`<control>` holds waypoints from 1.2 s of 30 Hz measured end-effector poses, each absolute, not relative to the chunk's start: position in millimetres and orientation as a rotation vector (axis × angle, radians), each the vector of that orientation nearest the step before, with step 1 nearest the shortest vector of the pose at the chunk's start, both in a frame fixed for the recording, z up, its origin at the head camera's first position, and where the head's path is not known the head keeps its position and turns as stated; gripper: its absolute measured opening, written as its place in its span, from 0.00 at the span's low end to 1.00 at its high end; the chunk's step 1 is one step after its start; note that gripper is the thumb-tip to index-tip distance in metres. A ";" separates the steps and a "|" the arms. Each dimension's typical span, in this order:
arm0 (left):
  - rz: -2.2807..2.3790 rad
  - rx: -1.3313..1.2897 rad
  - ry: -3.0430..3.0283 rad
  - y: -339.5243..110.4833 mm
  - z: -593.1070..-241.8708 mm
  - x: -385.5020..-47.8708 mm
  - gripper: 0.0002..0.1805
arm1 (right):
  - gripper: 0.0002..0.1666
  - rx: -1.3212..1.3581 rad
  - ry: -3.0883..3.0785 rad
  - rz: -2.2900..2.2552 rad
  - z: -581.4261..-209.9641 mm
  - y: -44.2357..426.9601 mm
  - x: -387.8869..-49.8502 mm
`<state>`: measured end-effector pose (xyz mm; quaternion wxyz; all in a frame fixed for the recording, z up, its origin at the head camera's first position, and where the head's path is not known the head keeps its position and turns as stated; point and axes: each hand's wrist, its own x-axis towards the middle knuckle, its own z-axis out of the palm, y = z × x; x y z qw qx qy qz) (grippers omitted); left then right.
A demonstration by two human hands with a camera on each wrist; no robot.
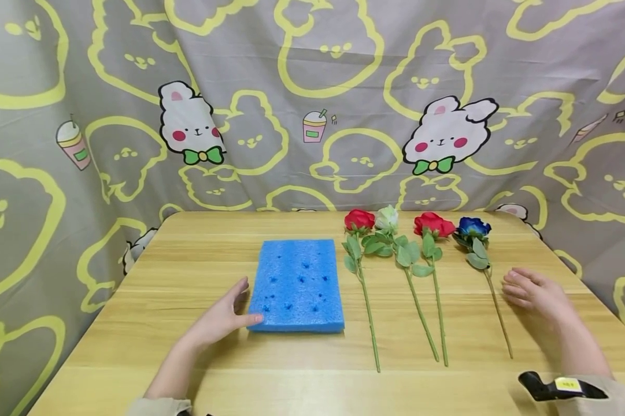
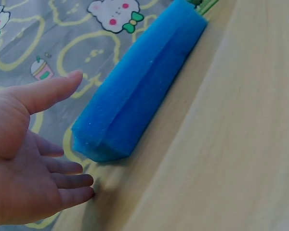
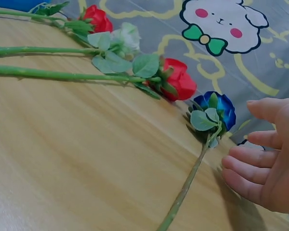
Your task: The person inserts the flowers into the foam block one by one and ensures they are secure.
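On my feed both hands grip nothing: left hand point(image 1: 222, 312) spread at the blue foam block point(image 1: 291, 263)'s 8 o'clock, right hand point(image 1: 541, 296) loose, at 4 o'clock from the blue flower point(image 1: 473, 226). That, the white flower point(image 1: 387, 219) and two red flowers point(image 1: 433, 224) lie at the block's 3 o'clock — no stem in its holes, so I'd judge barely begun, all four left.

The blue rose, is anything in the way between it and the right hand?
Nothing visible stands between the right hand and the blue rose, just a strip of table. The other three roses lie on its far side, away from that hand.
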<state>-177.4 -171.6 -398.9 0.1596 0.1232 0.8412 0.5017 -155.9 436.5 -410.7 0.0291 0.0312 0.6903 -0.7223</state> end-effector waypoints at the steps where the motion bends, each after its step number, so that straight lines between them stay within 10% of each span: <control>1: 1.442 0.351 2.399 -170.9 -399.4 -176.7 0.57 | 0.11 0.082 2.085 -2.252 -413.3 437.7 -155.9; 8: 1.474 0.370 2.374 -168.7 -402.7 -175.1 0.58 | 0.07 0.110 1.984 -2.274 -424.3 440.1 -158.8; 16: 1.536 0.385 2.347 -165.8 -403.0 -173.2 0.56 | 0.45 0.241 2.247 -1.965 -419.9 429.8 -164.6; 36: 1.506 0.388 2.369 -161.7 -403.7 -173.6 0.54 | 0.42 0.322 2.623 -1.320 -407.5 415.7 -176.7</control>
